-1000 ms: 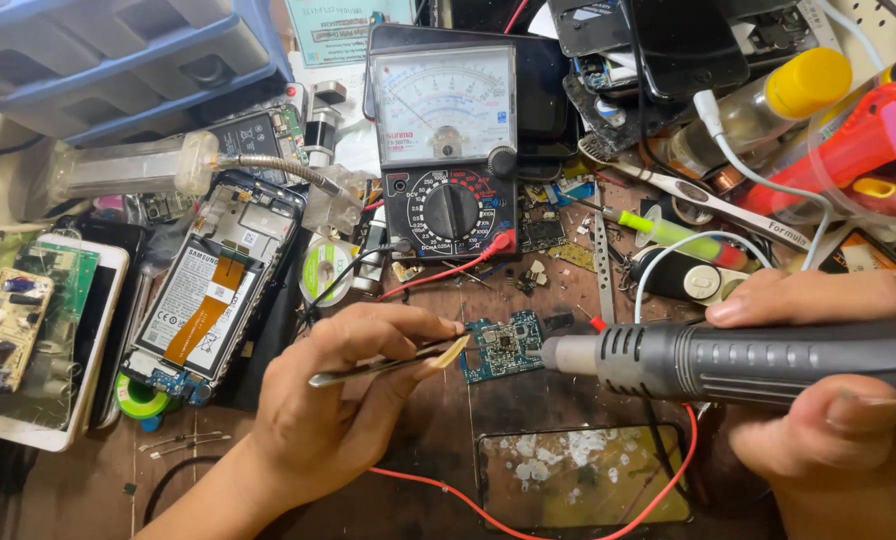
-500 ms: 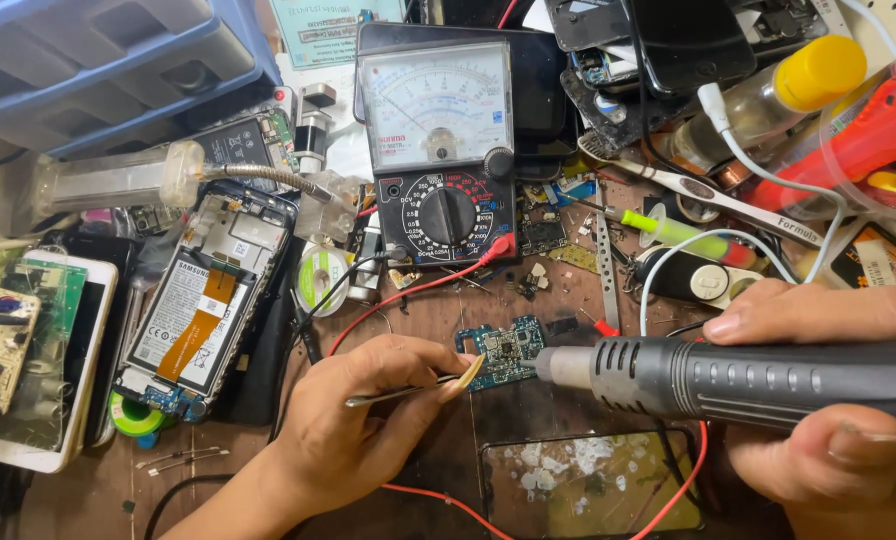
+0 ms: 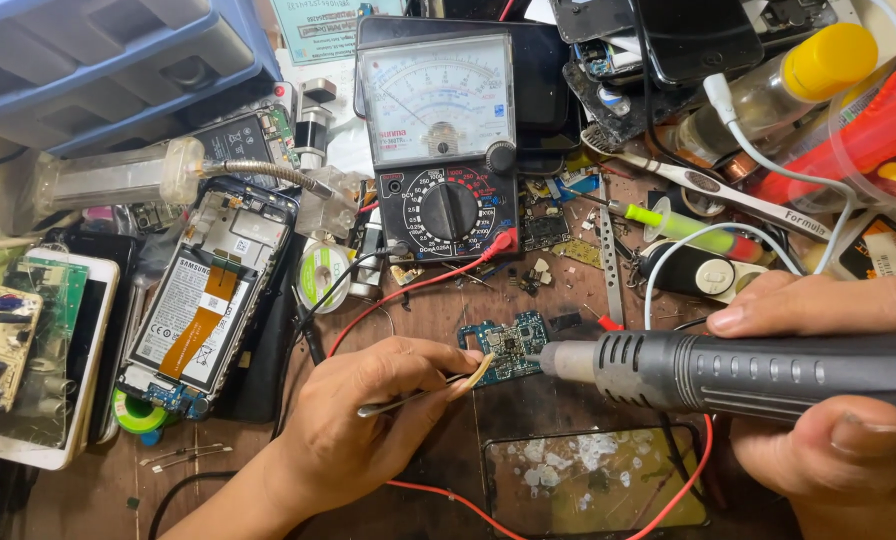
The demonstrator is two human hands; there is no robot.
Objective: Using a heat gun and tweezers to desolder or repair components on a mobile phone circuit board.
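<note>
Chunky grey hot-air wand (image 3: 748, 372) clamped in right hand (image 3: 818, 400), stiff and probably heaviest bit here, nozzle just beside small blue circuit board (image 3: 508, 346) lying on worktop (image 3: 438, 300). Left hand (image 3: 368, 410) pinching thin tweezers (image 3: 423, 390) at board edge. Light, fragile-looking, best nipped by edges.

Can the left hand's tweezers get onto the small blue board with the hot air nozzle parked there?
Probably yes. The left hand holds the tweezers with tips at the blue board's near-left edge; the hot air tool in the right hand crowds only the right side.
</note>
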